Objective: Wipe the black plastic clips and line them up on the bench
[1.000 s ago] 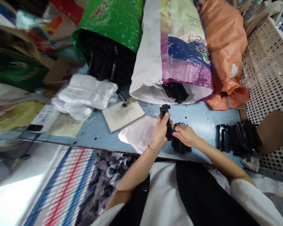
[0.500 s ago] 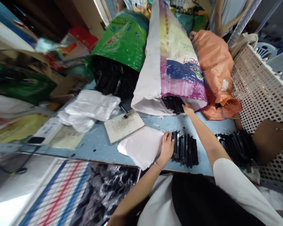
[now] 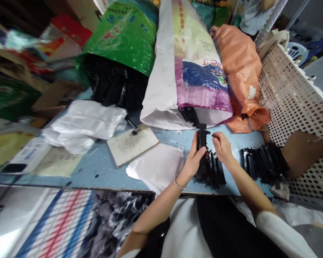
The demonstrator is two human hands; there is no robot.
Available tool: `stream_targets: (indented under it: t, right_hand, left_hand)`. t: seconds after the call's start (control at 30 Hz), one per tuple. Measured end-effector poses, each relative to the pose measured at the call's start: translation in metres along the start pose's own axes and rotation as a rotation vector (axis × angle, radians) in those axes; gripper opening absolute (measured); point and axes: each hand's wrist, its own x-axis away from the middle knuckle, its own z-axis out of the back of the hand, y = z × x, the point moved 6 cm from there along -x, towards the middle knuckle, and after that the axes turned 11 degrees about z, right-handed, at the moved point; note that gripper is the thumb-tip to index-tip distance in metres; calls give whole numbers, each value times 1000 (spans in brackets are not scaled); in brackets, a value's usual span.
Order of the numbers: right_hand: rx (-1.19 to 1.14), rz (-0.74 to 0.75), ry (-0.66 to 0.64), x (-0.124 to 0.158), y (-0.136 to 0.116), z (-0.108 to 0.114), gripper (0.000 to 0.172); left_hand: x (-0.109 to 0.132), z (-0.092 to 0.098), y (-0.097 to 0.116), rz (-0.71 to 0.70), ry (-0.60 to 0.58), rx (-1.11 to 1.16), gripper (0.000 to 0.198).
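Observation:
My left hand (image 3: 193, 160) is closed round a long black plastic part (image 3: 201, 136) that stands upright over a row of like black parts (image 3: 214, 173) on the blue table (image 3: 107, 157). My right hand (image 3: 223, 148) is at the same part's right side, fingers curled against it. Behind them lies a white and purple woven sack (image 3: 188, 71) with more black parts (image 3: 187, 114) showing at its mouth.
A second row of black parts (image 3: 261, 163) lies right, next to another person's forearm (image 3: 301, 152) and a perforated basket (image 3: 293, 104). An orange sack (image 3: 242, 71), a green sack (image 3: 123, 32), white plastic bags (image 3: 83, 120), a board (image 3: 131, 143) and a white sheet (image 3: 158, 166) crowd the table.
My right hand has drawn back from the sack's mouth with a black part. My left hand has left the row and taken hold of that part.

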Motion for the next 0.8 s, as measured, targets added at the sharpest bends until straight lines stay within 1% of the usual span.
stream_targets:
  t: [0.07, 0.1, 0.13, 0.17, 0.23, 0.27, 0.3, 0.33, 0.4, 0.47, 0.5, 0.57, 0.63, 0.7, 0.73, 0.8]
  right_hand:
    - [91, 99, 35, -17, 0, 2, 45]
    - [103, 119, 28, -25, 1, -1, 48]
    - [93, 104, 10, -30, 4, -7, 50]
    - [57, 56, -20, -33, 7, -14, 51]
    - [-72, -85, -105, -30, 11, -31, 54]
    - [-141, -136, -156, -24, 9, -38, 55]
    - [-191, -146, -204, -16, 3, -44, 56]
    - [-208, -108, -245, -7, -5, -48, 56]
    - [-137, 55, -289, 15, -28, -50, 54]
    - [-23, 185, -296, 39, -47, -51, 48]
    - [12, 193, -291, 49, -53, -51, 45]
    - [2, 105, -307, 64, -54, -54, 41]
    - [-97, -15, -393, 70, -45, -60, 38]
    - [-220, -127, -447, 64, -26, -61, 38]
    - [-265, -179, -432, 54, -12, -59, 39]
    - [-277, -282, -319, 23, 23, -52, 39]
  left_hand:
    - [13, -7, -2, 83, -90, 102, 78]
    - [16, -8, -3, 102, -95, 130, 79]
    - [18, -6, -5, 107, -75, 147, 80]
    - [17, -2, -7, 108, -45, 160, 82]
    - [13, 8, -11, 109, 27, 196, 82]
    - [10, 15, -12, 112, 63, 223, 79]
    - [7, 22, -13, 116, 98, 254, 75]
    - [6, 29, -13, 118, 134, 283, 71]
    - [6, 40, -13, 125, 188, 311, 64]
    - [8, 44, -14, 135, 199, 278, 61]
    - [10, 44, -15, 127, 199, 237, 61]
    - [14, 47, -20, 86, 207, 128, 63]
    - [15, 57, -30, 43, 241, 24, 65]
    - [15, 72, -44, 32, 295, -67, 60]
    - [14, 80, -53, 32, 326, -116, 57]
    - [14, 93, -70, 45, 373, -223, 52]
